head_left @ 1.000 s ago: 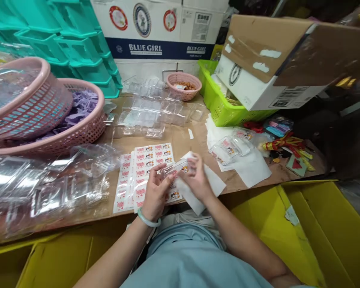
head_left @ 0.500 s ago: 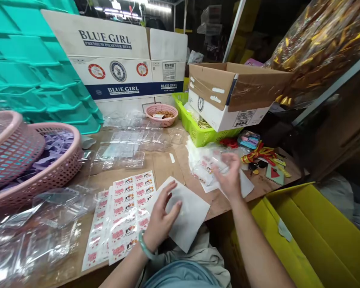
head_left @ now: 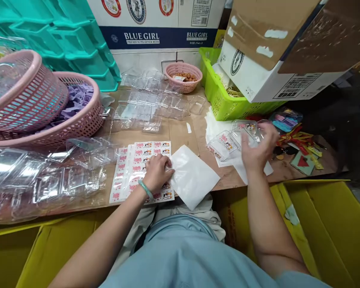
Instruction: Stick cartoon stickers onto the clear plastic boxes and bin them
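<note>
My left hand (head_left: 157,172) rests on sheets of stickers (head_left: 138,164) printed with pink lettering and a cartoon cat. Its fingers are loosely bent, the thumb apart from the forefinger, with nothing visible in them. Right beside it lies a white square of paper (head_left: 195,176). Over on the right, my right hand (head_left: 258,148), slightly blurred, is at a group of small clear plastic boxes (head_left: 226,142) bearing the same stickers. Thumb and fingers are spread around clear plastic there; contact is hard to make out. White paper (head_left: 216,126) lies under these boxes.
Unstickered clear boxes (head_left: 147,108) and clear plastic packs (head_left: 48,180) cover the left side. Pink baskets (head_left: 87,114), a small pink basket (head_left: 184,86), a green crate (head_left: 234,110) under a carton (head_left: 258,80), and red-yellow ribbons (head_left: 306,140) surround the work area.
The view has tilted down. My left hand has moved from above the white paper square onto the sticker sheets, fingers bending more. My right hand stays by the stickered boxes, still spread.
</note>
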Demonstrator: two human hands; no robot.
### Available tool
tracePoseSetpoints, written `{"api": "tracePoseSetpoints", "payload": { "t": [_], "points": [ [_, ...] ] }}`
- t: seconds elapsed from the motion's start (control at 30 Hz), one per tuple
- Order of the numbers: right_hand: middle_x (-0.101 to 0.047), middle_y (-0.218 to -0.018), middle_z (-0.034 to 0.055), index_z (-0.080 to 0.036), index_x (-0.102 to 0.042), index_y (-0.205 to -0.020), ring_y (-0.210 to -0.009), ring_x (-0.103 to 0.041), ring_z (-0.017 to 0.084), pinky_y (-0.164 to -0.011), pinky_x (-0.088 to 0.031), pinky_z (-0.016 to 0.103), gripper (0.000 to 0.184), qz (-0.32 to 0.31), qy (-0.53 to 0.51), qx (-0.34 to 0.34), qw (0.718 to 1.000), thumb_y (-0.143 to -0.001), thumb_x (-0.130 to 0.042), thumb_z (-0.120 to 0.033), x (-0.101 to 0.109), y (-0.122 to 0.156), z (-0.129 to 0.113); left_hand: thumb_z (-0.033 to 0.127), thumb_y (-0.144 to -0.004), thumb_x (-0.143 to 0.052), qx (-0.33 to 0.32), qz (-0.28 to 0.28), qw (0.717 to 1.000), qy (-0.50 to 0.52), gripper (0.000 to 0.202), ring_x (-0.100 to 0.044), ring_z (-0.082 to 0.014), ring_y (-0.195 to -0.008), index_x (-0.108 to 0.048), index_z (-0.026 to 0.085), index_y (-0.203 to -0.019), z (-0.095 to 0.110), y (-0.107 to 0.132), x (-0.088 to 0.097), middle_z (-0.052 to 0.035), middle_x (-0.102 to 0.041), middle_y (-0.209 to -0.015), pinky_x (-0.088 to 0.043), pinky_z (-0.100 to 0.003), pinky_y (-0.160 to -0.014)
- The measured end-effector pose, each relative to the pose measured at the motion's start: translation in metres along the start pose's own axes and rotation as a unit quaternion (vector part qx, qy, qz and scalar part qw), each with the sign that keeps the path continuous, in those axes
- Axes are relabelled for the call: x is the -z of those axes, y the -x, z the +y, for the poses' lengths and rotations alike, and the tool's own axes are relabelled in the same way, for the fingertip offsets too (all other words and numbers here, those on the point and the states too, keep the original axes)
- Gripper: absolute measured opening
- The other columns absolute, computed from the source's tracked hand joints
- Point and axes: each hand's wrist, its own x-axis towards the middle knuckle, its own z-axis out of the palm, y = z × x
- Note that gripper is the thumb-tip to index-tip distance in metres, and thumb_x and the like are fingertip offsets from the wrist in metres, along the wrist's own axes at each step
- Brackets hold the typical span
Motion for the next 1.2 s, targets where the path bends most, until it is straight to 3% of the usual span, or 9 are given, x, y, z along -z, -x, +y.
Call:
{"api": "tracePoseSetpoints", "payload": {
  "t": [0.13,0.2,0.3,0.57,0.67,0.73,0.87,1.03,1.2],
  "points": [
    [-0.054,-0.131,0.0127,-0.024,-0.043,-0.136,-0.120,-0.052,0.028,-0.101,-0.042,0.047,0.061,-0.297,-0.135,-0.025,0.945,-0.082,-0.064,-0.045,-0.016,0.052,-0.060,0.019,-0.079,-0.050,-0.092,-0.013,0.991,0.098,0.012,-0.057,-0.0247,-0.092,-0.059,0.020,-0.087,-0.004,-0.005,0.005,-0.0075,-0.062,-0.092,-0.044,-0.039,-0.084],
    [-0.053,-0.133,0.0154,-0.024,-0.038,-0.141,-0.126,-0.044,0.036,-0.104,-0.035,0.054,0.088,-0.366,-0.086,-0.028,0.926,-0.065,-0.079,-0.044,-0.029,0.074,-0.077,0.021,-0.078,-0.053,-0.146,-0.014,0.983,0.113,0.031,-0.056,-0.0271,-0.104,-0.059,0.020,-0.108,-0.009,-0.008,0.003,-0.0109,-0.062,-0.111,-0.044,-0.041,-0.091],
    [-0.065,-0.108,0.0102,-0.023,-0.041,-0.139,-0.110,-0.053,0.032,-0.098,-0.039,0.051,0.074,-0.397,-0.055,-0.032,0.915,-0.072,-0.071,-0.021,-0.042,0.085,-0.090,0.027,-0.075,-0.060,-0.148,0.010,0.987,0.062,0.055,-0.050,-0.0335,-0.118,-0.051,0.019,-0.129,-0.014,-0.016,-0.004,-0.0146,-0.057,-0.127,-0.040,-0.049,-0.098],
    [-0.060,-0.092,0.0017,-0.026,-0.054,-0.122,-0.090,-0.058,0.018,-0.096,-0.044,0.036,0.043,-0.263,-0.226,-0.063,0.936,-0.082,-0.055,-0.013,-0.006,0.067,-0.077,0.049,-0.075,-0.064,-0.063,-0.099,0.960,0.256,0.033,-0.062,-0.0244,-0.074,-0.063,0.020,-0.090,0.022,-0.045,0.013,-0.0044,-0.067,-0.079,-0.050,-0.034,-0.067],
    [-0.060,-0.105,0.0044,-0.026,-0.052,-0.127,-0.094,-0.059,0.018,-0.088,-0.049,0.033,0.050,-0.255,-0.297,-0.194,0.899,-0.079,-0.065,-0.025,0.019,0.058,-0.048,0.048,-0.077,-0.065,-0.126,-0.171,0.920,0.329,0.031,-0.063,-0.0232,-0.075,-0.065,0.020,-0.091,0.057,-0.065,0.021,-0.0051,-0.069,-0.084,-0.050,-0.031,-0.066],
    [-0.062,-0.105,0.0045,-0.024,-0.054,-0.124,-0.094,-0.061,0.018,-0.085,-0.050,0.032,0.046,-0.246,-0.351,-0.263,0.864,-0.079,-0.066,-0.029,0.037,0.050,-0.022,0.045,-0.078,-0.065,-0.186,-0.114,0.932,0.290,0.030,-0.063,-0.0248,-0.082,-0.066,0.021,-0.097,0.089,-0.082,0.017,-0.0069,-0.069,-0.091,-0.050,-0.034,-0.072],
    [-0.066,-0.105,0.0043,-0.023,-0.049,-0.128,-0.094,-0.063,0.018,-0.083,-0.050,0.031,0.054,-0.086,-0.358,-0.319,0.873,-0.078,-0.068,-0.031,0.079,0.039,0.039,0.034,-0.082,-0.060,-0.322,0.058,0.931,0.162,0.031,-0.055,-0.0312,-0.109,-0.062,0.021,-0.110,0.165,-0.114,-0.015,-0.0131,-0.062,-0.112,-0.043,-0.045,-0.095],
    [-0.069,-0.104,0.0064,-0.022,-0.042,-0.138,-0.093,-0.065,0.021,-0.082,-0.051,0.034,0.069,0.004,-0.278,-0.354,0.893,-0.076,-0.071,-0.032,0.121,0.053,0.093,0.049,-0.075,-0.067,-0.299,-0.017,0.951,-0.070,0.057,-0.048,-0.0414,-0.115,-0.055,0.018,-0.121,0.241,-0.143,-0.078,-0.0203,-0.054,-0.122,-0.041,-0.056,-0.092],
    [-0.068,-0.115,0.0070,-0.025,-0.048,-0.136,-0.095,-0.066,0.021,-0.082,-0.053,0.035,0.056,-0.098,-0.270,-0.386,0.877,-0.083,-0.061,-0.033,0.134,0.067,0.113,0.048,-0.071,-0.069,-0.226,-0.085,0.957,-0.158,0.070,-0.051,-0.0422,-0.116,-0.047,0.021,-0.131,0.246,-0.172,-0.097,-0.0218,-0.043,-0.138,-0.044,-0.054,-0.090]
  ]
}}
